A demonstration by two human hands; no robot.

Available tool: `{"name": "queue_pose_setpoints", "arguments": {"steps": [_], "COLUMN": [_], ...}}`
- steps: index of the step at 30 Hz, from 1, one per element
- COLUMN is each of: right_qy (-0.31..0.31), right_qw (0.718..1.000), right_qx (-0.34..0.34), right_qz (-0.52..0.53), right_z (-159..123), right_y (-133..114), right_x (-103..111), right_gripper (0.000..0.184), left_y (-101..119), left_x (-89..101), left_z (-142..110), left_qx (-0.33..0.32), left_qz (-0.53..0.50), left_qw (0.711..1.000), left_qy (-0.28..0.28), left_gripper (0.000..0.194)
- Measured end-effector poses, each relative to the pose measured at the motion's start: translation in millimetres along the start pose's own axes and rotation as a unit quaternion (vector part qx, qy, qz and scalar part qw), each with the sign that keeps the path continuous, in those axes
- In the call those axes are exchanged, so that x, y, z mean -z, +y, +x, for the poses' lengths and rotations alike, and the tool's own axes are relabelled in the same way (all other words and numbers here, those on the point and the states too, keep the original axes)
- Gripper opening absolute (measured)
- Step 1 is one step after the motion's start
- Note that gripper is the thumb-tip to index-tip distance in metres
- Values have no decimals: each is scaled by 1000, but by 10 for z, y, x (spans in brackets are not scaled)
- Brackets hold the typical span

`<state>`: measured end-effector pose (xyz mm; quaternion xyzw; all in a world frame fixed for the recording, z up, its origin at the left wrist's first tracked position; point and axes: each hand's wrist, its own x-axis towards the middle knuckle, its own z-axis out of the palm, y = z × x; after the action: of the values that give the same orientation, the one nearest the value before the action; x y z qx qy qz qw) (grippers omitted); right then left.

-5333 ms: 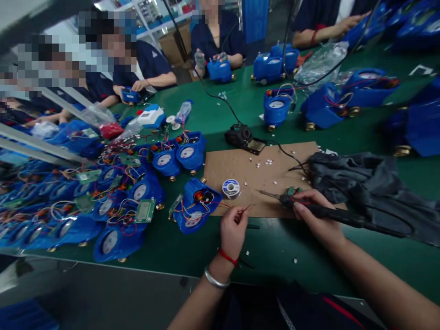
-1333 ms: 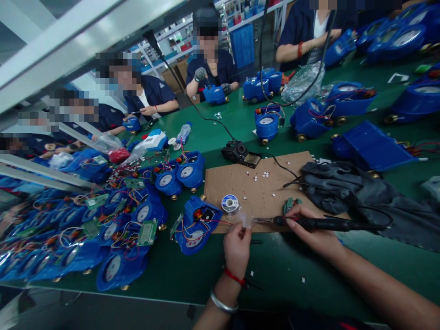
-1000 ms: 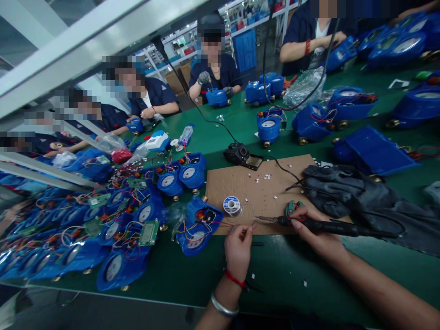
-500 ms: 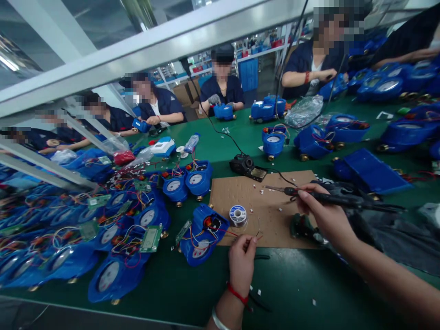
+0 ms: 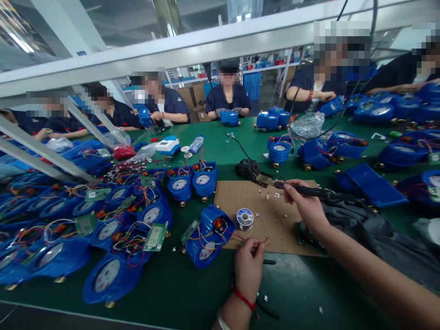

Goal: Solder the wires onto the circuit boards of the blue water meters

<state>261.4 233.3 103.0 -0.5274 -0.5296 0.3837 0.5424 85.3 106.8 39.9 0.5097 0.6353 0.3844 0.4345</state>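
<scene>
Gripping the iron (image 5: 321, 192), the right hand (image 5: 307, 208) in the head view has swung up and away from the left hand (image 5: 248, 266). A second ago the iron's tip was close to the wire ends at the left fingertips; now it is over the far edge of the cardboard (image 5: 233, 195), right by the stand (image 5: 248, 169). Whether it touches the stand's tray is too small to tell. The right fingers are closed around the iron near its front.

The left hand has barely shifted on the table (image 5: 292, 293). Its thumb and fingers are pinched narrow on the wires (image 5: 239, 236), with the bare-looking ends poking out past the fingertips over the cardboard's near edge. The wires lead back to the meter (image 5: 206, 224), which lies just left of the cardboard, dial towards the person, with its board (image 5: 190, 231) hanging off to one side. The solder (image 5: 245, 219) stands on the cardboard, between the meter and the iron.

With heat off the wires, this looks like a pause in the soldering, perhaps to clean or park the tip. Since the left pinch holds, the joint does not seem finished with yet.
</scene>
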Motion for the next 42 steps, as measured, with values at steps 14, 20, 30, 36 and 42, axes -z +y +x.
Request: {"name": "queue_pose_setpoints", "arguments": {"steps": [14, 20, 30, 36, 42], "right_qy": [-60, -95, -124, -123, -135], "right_qw": [994, 989, 980, 982, 982], "right_qx": [-69, -17, 33, 29, 15], "right_qz": [-53, -116, -152, -142, -135], "right_z": [-973, -979, -954, -934, -932], "right_y": [278, 351, 359, 335, 370], "right_x": [656, 725, 723, 721, 724], "right_gripper": [16, 14, 11, 10, 10], "left_y": [41, 59, 81, 89, 42], "left_x": [-150, -220, -268, -279, -276], "left_z": [27, 39, 67, 74, 79], "left_qx": [13, 24, 31, 35, 26], "left_qz": [57, 67, 50, 58, 72], "left_qw": [998, 996, 997, 996, 995], "left_qy": [25, 48, 58, 61, 63], "left_gripper": [12, 14, 18, 19, 19]}}
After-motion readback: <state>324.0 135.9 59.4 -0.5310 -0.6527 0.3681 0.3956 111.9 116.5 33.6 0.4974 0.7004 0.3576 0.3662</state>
